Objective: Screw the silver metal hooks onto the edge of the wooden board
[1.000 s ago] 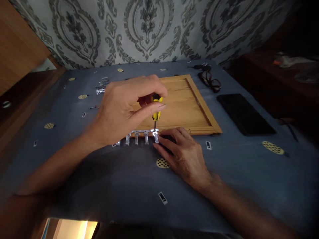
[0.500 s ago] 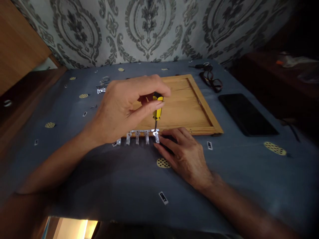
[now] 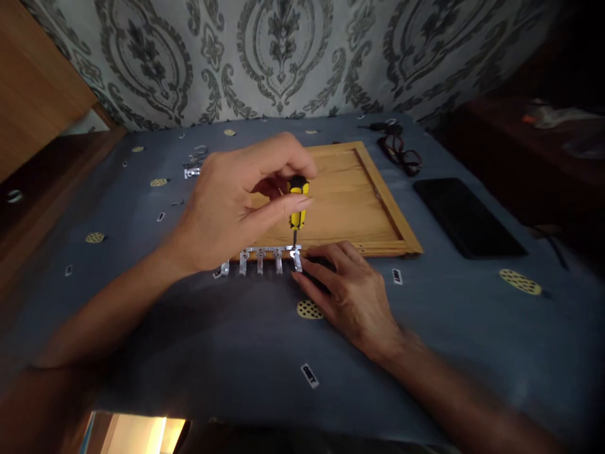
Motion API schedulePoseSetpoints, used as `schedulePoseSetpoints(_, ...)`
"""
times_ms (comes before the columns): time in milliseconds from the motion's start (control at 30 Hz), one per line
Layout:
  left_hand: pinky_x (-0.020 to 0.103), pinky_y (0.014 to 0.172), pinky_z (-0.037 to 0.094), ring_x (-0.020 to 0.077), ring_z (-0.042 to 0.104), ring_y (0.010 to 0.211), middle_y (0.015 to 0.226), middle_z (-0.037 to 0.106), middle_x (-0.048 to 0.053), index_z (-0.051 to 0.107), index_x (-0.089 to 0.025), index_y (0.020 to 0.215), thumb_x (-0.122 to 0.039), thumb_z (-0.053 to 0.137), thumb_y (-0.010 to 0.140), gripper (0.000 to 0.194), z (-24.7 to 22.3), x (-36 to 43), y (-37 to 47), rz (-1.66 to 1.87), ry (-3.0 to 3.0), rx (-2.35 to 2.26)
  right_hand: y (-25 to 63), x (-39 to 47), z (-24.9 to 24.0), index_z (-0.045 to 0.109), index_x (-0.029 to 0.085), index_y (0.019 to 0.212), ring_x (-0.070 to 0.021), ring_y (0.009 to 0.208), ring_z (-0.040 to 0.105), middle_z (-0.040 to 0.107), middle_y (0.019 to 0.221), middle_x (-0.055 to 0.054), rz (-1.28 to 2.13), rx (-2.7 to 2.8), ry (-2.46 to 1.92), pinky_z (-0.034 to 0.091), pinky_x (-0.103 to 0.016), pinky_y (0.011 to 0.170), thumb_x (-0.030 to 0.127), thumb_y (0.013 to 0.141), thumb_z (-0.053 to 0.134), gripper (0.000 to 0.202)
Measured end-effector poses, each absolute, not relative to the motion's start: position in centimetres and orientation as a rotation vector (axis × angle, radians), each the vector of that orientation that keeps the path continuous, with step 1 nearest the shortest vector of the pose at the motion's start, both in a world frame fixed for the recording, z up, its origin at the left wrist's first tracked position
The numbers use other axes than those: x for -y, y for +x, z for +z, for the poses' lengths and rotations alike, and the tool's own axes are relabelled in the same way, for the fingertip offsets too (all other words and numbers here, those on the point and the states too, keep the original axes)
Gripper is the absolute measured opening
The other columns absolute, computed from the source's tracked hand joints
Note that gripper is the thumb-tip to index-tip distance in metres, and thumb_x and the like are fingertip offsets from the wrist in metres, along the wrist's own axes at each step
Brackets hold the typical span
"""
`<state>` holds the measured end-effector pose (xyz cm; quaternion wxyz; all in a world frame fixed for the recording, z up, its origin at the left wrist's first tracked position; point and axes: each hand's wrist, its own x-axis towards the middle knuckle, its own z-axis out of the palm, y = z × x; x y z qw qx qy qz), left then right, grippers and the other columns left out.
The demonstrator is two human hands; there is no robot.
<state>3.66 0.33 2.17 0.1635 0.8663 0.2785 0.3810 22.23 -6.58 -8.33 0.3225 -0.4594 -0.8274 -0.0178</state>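
Pinching the screwdriver (image 3: 297, 214) upright, my left grip (image 3: 231, 198) sets its tip on the end metal clip (image 3: 297, 261) at the wooden panel's (image 3: 343, 202) near edge, I judge for straight pressure; my right grip (image 3: 354, 293), half curled, lies beside the clip, its hold lost in shadow; tabletop (image 3: 227, 353) spreads in front.

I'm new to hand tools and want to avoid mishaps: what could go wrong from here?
The yellow-and-black screwdriver, its tip at the rightmost silver metal bracket, could slip and jab the right hand, whose fingertips are right beside that bracket. The left hand, if it swings outward, might also knock the small silver metal piece that lies near it on the blue patterned cover.
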Motion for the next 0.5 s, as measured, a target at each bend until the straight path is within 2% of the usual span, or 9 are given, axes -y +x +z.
schedulePoseSetpoints(267,0.022,0.067,0.052,0.0099,0.060,0.078,0.084,0.066,-0.001,0.066,-0.019,0.089,-0.020,0.065,0.086,0.004,2.10,-0.31,3.85,1.159,2.576,-0.785,22.19,6.63,-8.28,0.073,0.016,0.090,-0.0226,0.085,0.060,0.070,0.093,-0.010,-0.034,2.162,-1.211,0.055,-0.038,0.071,0.024,0.093,0.056,0.019)
schedulePoseSetpoints(500,0.024,0.074,0.057,0.0096,0.063,0.076,0.088,0.069,-0.003,0.063,-0.023,0.097,-0.019,0.065,0.085,0.013,2.18,-0.54,3.44,1.118,2.533,-0.837,22.24,6.62,-8.36,0.074,0.018,0.089,-0.0231,0.084,0.061,0.070,0.093,-0.009,-0.022,2.168,-1.211,0.055,-0.040,0.070,0.024,0.092,0.056,0.019)
